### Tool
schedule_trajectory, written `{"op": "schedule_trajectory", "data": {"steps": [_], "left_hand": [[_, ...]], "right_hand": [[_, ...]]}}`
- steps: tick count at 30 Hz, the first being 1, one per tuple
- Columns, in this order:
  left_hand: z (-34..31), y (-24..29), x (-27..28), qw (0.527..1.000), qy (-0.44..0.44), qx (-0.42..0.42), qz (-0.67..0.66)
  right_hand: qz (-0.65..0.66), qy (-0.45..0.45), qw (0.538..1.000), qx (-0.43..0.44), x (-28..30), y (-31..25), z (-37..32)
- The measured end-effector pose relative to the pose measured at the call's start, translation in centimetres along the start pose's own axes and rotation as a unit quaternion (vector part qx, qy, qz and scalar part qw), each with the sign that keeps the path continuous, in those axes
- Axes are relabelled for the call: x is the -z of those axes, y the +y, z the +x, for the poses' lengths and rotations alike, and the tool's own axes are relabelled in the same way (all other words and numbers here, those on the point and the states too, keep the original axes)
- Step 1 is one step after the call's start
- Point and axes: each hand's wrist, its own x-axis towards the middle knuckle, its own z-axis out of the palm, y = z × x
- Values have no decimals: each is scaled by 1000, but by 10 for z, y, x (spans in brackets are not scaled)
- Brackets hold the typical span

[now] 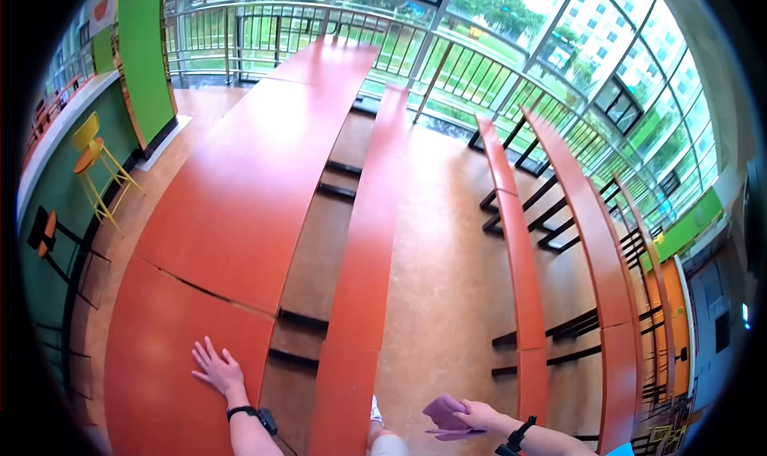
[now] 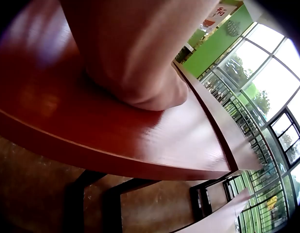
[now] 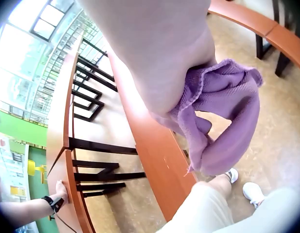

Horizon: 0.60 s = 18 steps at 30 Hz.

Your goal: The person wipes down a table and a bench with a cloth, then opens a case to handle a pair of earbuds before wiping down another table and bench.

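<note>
At the far left, a yellow stool is placed beside a green counter. To the right of it, a long red table is extended from the near side towards the windows, and a narrow seam is seen across its near part. On the near section, by the right edge, the left hand is laid with the palm down; its fingers are straight and held a little apart, and nothing is gripped by them. A black band is worn on this wrist.

Next, a red bench is set along the table, on black supports. A white shoe is seen at its near right side, on the floor.

Further right, a purple cloth is held above the floor by the right hand. The fingers are closed around the cloth, which is bunched and hangs in a loose fold. By this hand the furniture is not touched. At the right, a second bench and a second table are placed.
</note>
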Motion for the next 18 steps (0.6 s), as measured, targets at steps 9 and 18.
{"op": "schedule_trajectory", "data": {"steps": [9,18], "left_hand": [[4,-14,-19,1000,-4,-8,19],[-30,59,40,991,-103,86,6]], "right_hand": [[-14,-32,999,33,142,24,43],[65,43,991,-110,192,151,-20]]}}
